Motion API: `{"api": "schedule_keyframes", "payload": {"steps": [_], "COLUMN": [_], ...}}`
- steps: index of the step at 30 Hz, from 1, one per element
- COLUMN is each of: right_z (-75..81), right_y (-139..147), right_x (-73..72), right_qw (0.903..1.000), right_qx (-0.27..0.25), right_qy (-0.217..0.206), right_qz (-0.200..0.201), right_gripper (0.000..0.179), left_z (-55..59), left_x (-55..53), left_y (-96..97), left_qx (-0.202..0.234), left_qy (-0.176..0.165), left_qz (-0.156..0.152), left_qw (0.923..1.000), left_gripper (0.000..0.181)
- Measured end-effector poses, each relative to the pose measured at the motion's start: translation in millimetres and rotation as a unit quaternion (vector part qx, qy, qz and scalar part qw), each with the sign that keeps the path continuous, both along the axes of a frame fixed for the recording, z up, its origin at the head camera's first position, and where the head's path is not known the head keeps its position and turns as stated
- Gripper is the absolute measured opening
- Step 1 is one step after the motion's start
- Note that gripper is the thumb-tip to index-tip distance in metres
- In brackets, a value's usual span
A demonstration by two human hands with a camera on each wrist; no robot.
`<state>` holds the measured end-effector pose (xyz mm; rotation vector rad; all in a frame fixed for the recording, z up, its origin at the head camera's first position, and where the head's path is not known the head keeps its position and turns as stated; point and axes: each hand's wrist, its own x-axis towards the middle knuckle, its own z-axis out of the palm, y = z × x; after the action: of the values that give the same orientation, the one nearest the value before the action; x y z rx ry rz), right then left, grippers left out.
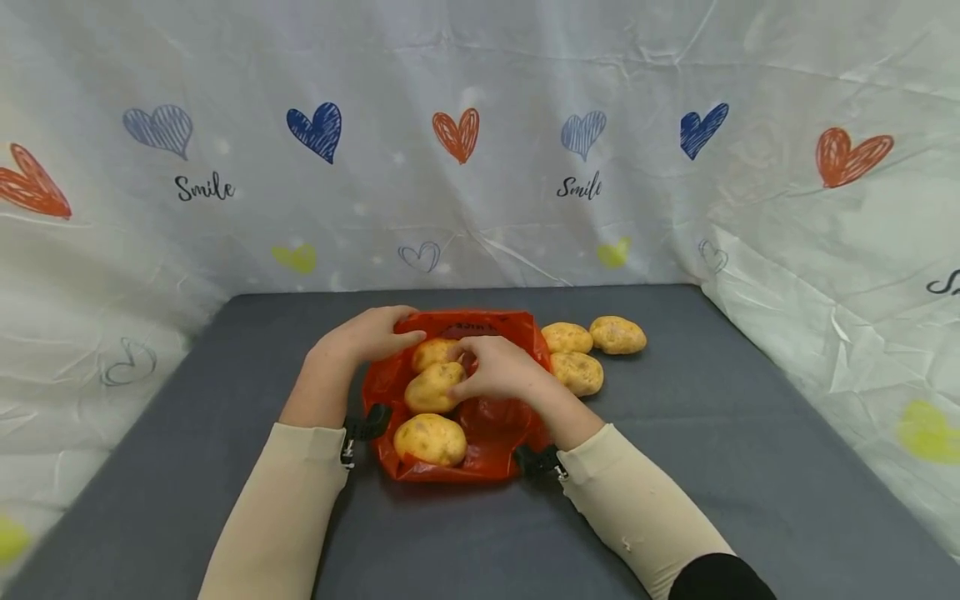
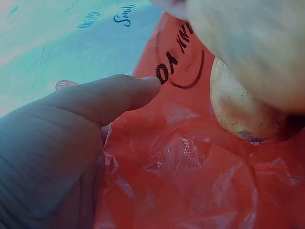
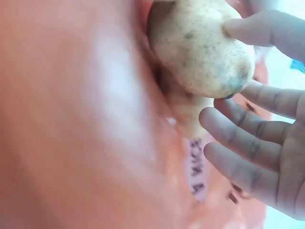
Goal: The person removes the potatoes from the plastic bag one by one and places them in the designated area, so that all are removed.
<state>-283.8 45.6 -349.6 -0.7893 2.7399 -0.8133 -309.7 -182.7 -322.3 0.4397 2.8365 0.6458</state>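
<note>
An open red plastic bag [image 1: 498, 433] lies on the grey table with three potatoes visible in it. My left hand [image 1: 367, 333] grips the bag's left rim, thumb on the inner side and fingers outside, as the left wrist view shows. Inside the bag, my right hand [image 1: 498, 367] holds the middle potato [image 1: 431, 389] between thumb and fingers. In the right wrist view that potato [image 3: 200, 47] partly covers another potato [image 3: 186, 109]. One potato [image 1: 431, 440] rests near the bag's front edge; a further one [image 1: 432, 353] sits towards the back, partly hidden by my right fingers.
Three more potatoes lie outside, close to the bag's right side: one at the back [image 1: 566, 337], one in front of it [image 1: 577, 373] and one farther right [image 1: 617, 335]. A white curtain [image 1: 510, 225] printed with hearts hangs behind the grey table [image 1: 720, 467].
</note>
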Motion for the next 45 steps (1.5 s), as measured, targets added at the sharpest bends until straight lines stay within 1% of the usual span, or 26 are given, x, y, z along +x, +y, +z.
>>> {"api": "schedule_keyframes", "payload": {"steps": [5, 9, 13, 17, 19, 23, 28, 30, 35, 37, 40, 43, 45], "right_z": [5.2, 2.8, 1.9, 6.2, 8.6, 17.3, 33.6, 39.9, 54.6, 59.3, 63.4, 64.6, 63.9], "right_y": [21.0, 35.3, 54.8, 84.8, 101.0, 126.5, 144.5, 151.0, 171.6, 181.7, 198.4, 215.8, 226.5], "right_x": [-0.5, 2.8, 10.6, 17.8, 20.2, 23.7, 26.6, 27.2, 26.0, 24.7, 22.6, 21.5, 20.8], "right_qw": [0.9991, 0.9978, 0.9957, 0.9913, 0.9899, 0.9880, 0.9887, 0.9898, 0.9915, 0.9911, 0.9909, 0.9901, 0.9897], "right_qx": [-0.034, -0.060, -0.083, -0.117, -0.124, -0.133, -0.132, -0.126, -0.112, -0.109, -0.092, -0.071, -0.055], "right_qy": [-0.011, -0.019, -0.039, -0.054, -0.059, -0.061, -0.044, -0.039, -0.027, -0.023, -0.011, -0.004, -0.006], "right_qz": [-0.022, -0.019, -0.014, -0.028, -0.036, -0.047, -0.055, -0.055, -0.061, -0.072, -0.097, -0.121, -0.132], "right_gripper": [0.045, 0.041, 0.043, 0.046, 0.048, 0.050, 0.048, 0.047, 0.045, 0.046, 0.047, 0.047, 0.046], "left_z": [-6.6, -15.5, -24.1, -26.0, -25.0, -22.5, -18.8, -16.2, -6.3, -1.9, 3.9, 8.3, 11.0], "left_x": [-1.9, -1.4, 4.7, 13.9, 17.9, 22.4, 21.0, 19.3, 15.8, 15.2, 14.5, 13.3, 12.7], "left_y": [3.5, -0.1, -9.0, -18.5, -21.9, -24.3, -21.9, -20.4, -17.2, -16.0, -13.7, -10.4, -7.7], "left_qx": [-0.002, 0.001, 0.008, 0.017, 0.015, 0.005, -0.002, -0.004, -0.011, -0.013, -0.010, -0.006, -0.006], "left_qy": [-0.003, -0.002, -0.018, -0.022, -0.020, -0.016, -0.014, -0.011, -0.001, 0.002, 0.008, 0.015, 0.019], "left_qz": [0.005, 0.006, 0.015, 0.033, 0.037, 0.031, 0.017, 0.017, 0.015, 0.011, 0.006, 0.001, -0.002], "left_qw": [1.0000, 1.0000, 0.9997, 0.9991, 0.9990, 0.9994, 0.9998, 0.9998, 0.9998, 0.9999, 0.9999, 0.9999, 0.9998], "left_gripper": [0.065, 0.065, 0.066, 0.068, 0.068, 0.069, 0.070, 0.069, 0.071, 0.073, 0.074, 0.075, 0.075]}}
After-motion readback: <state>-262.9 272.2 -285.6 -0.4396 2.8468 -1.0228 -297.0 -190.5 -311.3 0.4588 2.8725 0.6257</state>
